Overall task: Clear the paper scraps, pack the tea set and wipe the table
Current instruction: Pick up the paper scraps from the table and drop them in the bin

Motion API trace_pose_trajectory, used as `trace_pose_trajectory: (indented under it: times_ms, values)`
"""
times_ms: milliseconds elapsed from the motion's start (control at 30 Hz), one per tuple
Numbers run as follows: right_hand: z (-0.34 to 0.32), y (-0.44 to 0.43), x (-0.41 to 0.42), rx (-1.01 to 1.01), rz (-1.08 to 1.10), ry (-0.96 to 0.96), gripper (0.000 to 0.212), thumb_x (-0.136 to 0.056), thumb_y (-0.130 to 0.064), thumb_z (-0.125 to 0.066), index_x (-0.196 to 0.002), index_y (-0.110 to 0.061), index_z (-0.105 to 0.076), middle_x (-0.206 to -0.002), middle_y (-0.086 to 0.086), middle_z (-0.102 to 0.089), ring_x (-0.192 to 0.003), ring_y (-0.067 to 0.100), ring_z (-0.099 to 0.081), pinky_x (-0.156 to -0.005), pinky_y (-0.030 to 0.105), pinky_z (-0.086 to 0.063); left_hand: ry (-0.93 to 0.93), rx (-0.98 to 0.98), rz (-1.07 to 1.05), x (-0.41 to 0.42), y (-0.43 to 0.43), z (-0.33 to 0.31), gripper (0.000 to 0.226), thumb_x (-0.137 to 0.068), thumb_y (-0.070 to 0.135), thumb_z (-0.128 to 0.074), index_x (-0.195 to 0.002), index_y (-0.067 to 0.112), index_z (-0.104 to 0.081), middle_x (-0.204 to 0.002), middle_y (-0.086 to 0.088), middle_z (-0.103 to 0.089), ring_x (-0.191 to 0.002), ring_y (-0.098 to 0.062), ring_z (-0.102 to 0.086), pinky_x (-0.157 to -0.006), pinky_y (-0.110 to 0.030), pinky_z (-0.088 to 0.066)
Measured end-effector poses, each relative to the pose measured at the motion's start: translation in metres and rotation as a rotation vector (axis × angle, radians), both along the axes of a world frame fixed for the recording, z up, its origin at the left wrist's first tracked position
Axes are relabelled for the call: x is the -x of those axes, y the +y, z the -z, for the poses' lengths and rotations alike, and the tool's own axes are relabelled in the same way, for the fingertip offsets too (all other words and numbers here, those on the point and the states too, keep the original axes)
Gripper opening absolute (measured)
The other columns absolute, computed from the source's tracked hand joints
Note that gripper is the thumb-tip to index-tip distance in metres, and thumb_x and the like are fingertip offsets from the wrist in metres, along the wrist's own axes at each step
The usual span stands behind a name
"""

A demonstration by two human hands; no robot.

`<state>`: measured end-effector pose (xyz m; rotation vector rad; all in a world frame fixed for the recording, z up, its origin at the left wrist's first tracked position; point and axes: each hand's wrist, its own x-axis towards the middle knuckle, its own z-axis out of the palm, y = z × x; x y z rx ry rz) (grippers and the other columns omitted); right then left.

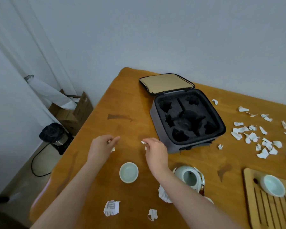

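Your left hand [101,145] and right hand [154,148] each have the fingers pinching little torn white paper scraps [142,142] over the glossy wooden worktop [125,103]. More ragged bits lie scattered right of the open grey case [186,118] with its black foam cutouts. A round pale-glazed cup [128,172] sits between your forearms, and the lidless teapot [189,176] is by your right wrist.

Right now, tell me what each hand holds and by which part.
The right hand pinches a white paper scrap by its edge. The left hand holds a second scrap, mostly hidden under its fingers; part unclear.
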<state>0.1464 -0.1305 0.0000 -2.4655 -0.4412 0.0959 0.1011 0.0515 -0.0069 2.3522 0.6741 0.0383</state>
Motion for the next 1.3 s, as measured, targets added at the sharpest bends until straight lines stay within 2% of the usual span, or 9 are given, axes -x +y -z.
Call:
trace_pose_trajectory:
  times_ms: [167,467,633,767,833,900,967,1167,1300]
  values:
    - [-0.002,-0.010,0.019,-0.065,0.036,-0.006,0.034,-0.090,0.006,-0.055,-0.115,-0.012,-0.070,-0.113,0.003,-0.069,-0.103,0.018,-0.063,-0.084,0.021,-0.048,-0.077,-0.019,0.030,0.018,-0.013,-0.010,0.051,-0.093,0.045,-0.051,-0.054,0.012,-0.053,-0.050,-0.003,-0.050,-0.048,-0.015,-0.045,-0.051,-0.033,-0.040]
    - [-0.004,-0.035,0.035,-0.132,0.076,0.034,0.035,-0.092,0.007,-0.051,-0.112,-0.012,-0.071,-0.109,0.003,-0.069,-0.098,0.016,-0.063,-0.079,0.018,-0.046,-0.072,0.058,-0.132,0.053,-0.039,-0.011,0.052,-0.097,0.043,-0.048,-0.053,0.016,-0.036,-0.048,0.001,-0.033,-0.046,-0.013,-0.029,-0.047,-0.027,-0.023]
    - [-0.008,-0.043,0.049,-0.149,0.089,0.081,0.031,-0.098,-0.003,-0.048,-0.118,-0.014,-0.069,-0.114,-0.001,-0.067,-0.102,0.011,-0.060,-0.075,0.006,-0.035,0.080,-0.177,-0.018,0.087,-0.048,-0.011,0.050,-0.088,0.055,-0.054,-0.059,0.017,-0.040,-0.051,0.004,-0.038,-0.045,-0.012,-0.032,-0.045,-0.026,-0.023]
    - [-0.009,-0.055,0.065,-0.145,0.003,0.096,0.029,-0.097,-0.006,-0.051,-0.120,-0.015,-0.067,-0.118,-0.002,-0.066,-0.106,0.010,-0.059,-0.081,0.006,-0.036,0.214,-0.373,0.153,0.121,-0.055,-0.015,0.048,-0.083,0.073,-0.040,-0.077,0.026,-0.048,-0.071,0.009,-0.056,-0.060,-0.006,-0.051,-0.047,-0.018,-0.038]
    - [-0.009,-0.062,0.075,-0.145,-0.032,0.098,0.030,-0.097,-0.006,-0.050,-0.120,-0.016,-0.067,-0.117,-0.003,-0.066,-0.106,0.009,-0.058,-0.078,0.002,-0.036,0.302,-0.440,0.215,0.133,-0.062,-0.017,0.058,-0.077,0.080,-0.036,-0.101,0.030,-0.050,-0.093,0.012,-0.059,-0.074,-0.004,-0.055,-0.053,-0.016,-0.042]
    - [-0.008,-0.069,0.087,-0.157,-0.088,0.099,0.031,-0.096,-0.003,-0.051,-0.117,-0.017,-0.069,-0.112,-0.004,-0.067,-0.102,0.008,-0.060,-0.079,0.004,-0.041,0.408,-0.488,0.236,0.142,-0.070,-0.017,0.082,-0.073,0.086,-0.036,-0.132,0.030,-0.038,-0.114,0.010,-0.058,-0.088,-0.006,-0.058,-0.055,-0.017,-0.042]
    - [-0.003,-0.077,0.097,-0.129,-0.152,0.091,0.033,-0.094,0.001,-0.053,-0.112,-0.018,-0.072,-0.108,-0.004,-0.067,-0.098,0.009,-0.061,-0.083,0.013,-0.047,0.492,-0.530,0.232,0.149,-0.077,-0.014,0.094,-0.071,0.088,-0.035,-0.143,0.027,-0.024,-0.118,0.008,-0.056,-0.088,-0.006,-0.059,-0.054,-0.016,-0.041]
    - [0.023,-0.095,0.115,0.089,-0.313,-0.037,0.033,-0.075,0.007,-0.072,-0.100,-0.013,-0.077,-0.097,0.000,-0.071,-0.087,0.017,-0.068,-0.074,0.018,-0.051,0.471,-0.684,0.238,0.160,-0.088,0.002,0.063,-0.090,0.070,-0.025,-0.134,0.025,-0.030,-0.094,0.009,-0.048,-0.063,-0.005,-0.047,-0.040,-0.016,-0.027]
    - [0.025,-0.102,0.122,0.196,-0.391,-0.087,0.047,-0.052,-0.001,-0.090,-0.094,-0.017,-0.077,-0.091,-0.005,-0.072,-0.079,0.009,-0.070,-0.066,0.016,-0.054,0.439,-0.644,0.203,0.155,-0.091,0.010,0.044,-0.096,0.059,-0.028,-0.120,0.023,-0.035,-0.083,0.010,-0.043,-0.056,-0.006,-0.043,-0.039,-0.016,-0.026]
